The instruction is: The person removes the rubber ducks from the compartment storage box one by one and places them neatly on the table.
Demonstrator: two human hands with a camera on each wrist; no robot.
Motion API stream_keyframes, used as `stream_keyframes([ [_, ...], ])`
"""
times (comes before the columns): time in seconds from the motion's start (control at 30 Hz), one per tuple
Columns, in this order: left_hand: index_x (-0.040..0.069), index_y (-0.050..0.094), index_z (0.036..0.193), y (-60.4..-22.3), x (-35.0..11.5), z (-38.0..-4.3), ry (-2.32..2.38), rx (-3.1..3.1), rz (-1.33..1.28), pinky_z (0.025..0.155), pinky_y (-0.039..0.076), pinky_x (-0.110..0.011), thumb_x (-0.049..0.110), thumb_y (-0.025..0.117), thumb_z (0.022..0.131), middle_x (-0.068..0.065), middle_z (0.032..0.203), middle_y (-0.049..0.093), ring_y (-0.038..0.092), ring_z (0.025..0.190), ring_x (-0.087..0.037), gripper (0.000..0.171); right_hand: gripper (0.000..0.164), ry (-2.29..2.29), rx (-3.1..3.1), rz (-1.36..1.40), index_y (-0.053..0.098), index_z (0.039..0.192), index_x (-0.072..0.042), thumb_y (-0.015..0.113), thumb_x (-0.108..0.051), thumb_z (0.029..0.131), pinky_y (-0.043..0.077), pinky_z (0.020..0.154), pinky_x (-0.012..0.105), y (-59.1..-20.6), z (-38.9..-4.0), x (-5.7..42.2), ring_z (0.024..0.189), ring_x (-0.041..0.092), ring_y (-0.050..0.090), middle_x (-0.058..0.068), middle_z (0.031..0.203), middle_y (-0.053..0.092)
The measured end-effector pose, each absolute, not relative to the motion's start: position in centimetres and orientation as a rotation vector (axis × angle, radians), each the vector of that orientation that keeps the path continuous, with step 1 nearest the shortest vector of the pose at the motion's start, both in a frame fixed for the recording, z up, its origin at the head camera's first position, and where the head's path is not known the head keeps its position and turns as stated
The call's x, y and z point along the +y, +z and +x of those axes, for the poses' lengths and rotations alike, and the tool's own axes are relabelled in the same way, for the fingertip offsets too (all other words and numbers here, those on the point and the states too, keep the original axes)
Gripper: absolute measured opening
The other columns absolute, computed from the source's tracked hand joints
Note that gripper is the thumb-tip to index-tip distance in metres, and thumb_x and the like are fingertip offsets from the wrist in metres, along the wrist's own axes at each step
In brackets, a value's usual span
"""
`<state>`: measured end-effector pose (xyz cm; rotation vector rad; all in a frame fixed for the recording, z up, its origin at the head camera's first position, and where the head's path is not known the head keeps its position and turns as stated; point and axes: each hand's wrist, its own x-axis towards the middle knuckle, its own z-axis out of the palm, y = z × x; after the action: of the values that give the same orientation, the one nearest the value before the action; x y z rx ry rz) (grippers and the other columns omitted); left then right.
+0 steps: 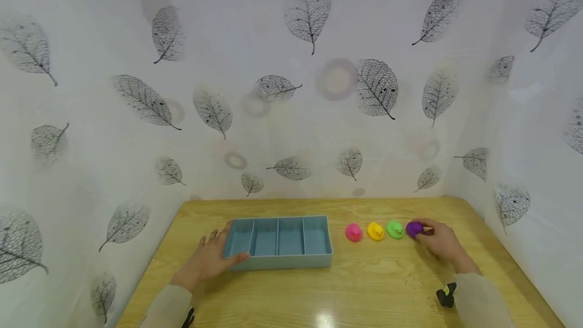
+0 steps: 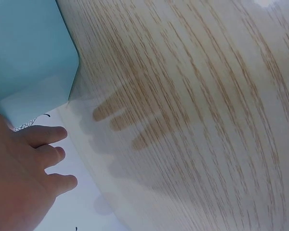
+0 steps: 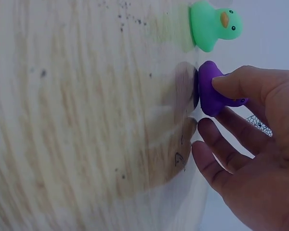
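A blue-grey tray with several compartments in a row stands on the table. My left hand grips its left end, thumb along the front wall and index finger at the far left corner; the other fingers spread outside it, as the left wrist view shows. At the right, my right hand pinches a purple rubber duck between thumb and fingers. The duck is upright, its base close over the tabletop, its head partly hidden by the thumb. Just left of it sits a green rubber duck.
A yellow rubber duck and a pink rubber duck continue the row toward the tray. The wooden table is bounded behind and at both sides by white leaf-patterned sheeting. A small black object shows by the right sleeve.
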<state>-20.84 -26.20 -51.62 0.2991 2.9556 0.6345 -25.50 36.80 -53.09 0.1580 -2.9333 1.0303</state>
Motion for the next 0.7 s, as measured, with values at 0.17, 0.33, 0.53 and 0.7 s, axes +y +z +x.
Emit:
stream_keyframes([
  [0.17,0.008,0.009,0.170,-51.4,-26.2,-20.7,0.633,2.955,0.311,0.124,0.012,-0.078,0.073,0.061,0.095,-0.033,0.160,0.044,0.026,0.154,-0.059,0.112,0.046,1.026,-2.932,0.148,0.064,0.137,0.006,0.073,-0.008,0.094,0.058,0.080,0.038,-53.6,-25.6,36.9,0.106,0.044,0.071,0.040,0.129,0.065],
  [0.33,0.009,0.008,0.170,-51.5,-26.2,-20.8,0.649,2.953,0.316,0.124,0.011,-0.078,0.072,0.061,0.095,-0.033,0.160,0.044,0.026,0.154,-0.060,0.112,0.045,1.021,-2.932,0.124,0.064,0.137,0.004,0.073,-0.010,0.095,0.055,0.075,0.035,-53.8,-25.7,37.0,0.101,0.036,0.069,0.039,0.127,0.066],
  [0.53,0.010,0.009,0.171,-52.1,-26.4,-21.0,0.635,2.963,0.310,0.124,0.011,-0.078,0.074,0.060,0.095,-0.032,0.161,0.043,0.027,0.154,-0.059,0.111,0.044,1.027,-2.926,0.115,0.065,0.137,0.002,0.072,-0.010,0.095,0.052,0.071,0.030,-54.2,-25.8,37.1,0.096,0.031,0.069,0.037,0.123,0.067],
  [0.7,0.008,0.012,0.170,-52.2,-26.3,-20.9,0.642,2.980,0.311,0.123,0.014,-0.079,0.073,0.061,0.094,-0.033,0.159,0.045,0.030,0.152,-0.060,0.111,0.045,1.046,-2.914,0.114,0.064,0.137,0.002,0.070,-0.009,0.095,0.052,0.065,0.028,-54.5,-25.8,37.1,0.092,0.027,0.067,0.037,0.124,0.067],
])
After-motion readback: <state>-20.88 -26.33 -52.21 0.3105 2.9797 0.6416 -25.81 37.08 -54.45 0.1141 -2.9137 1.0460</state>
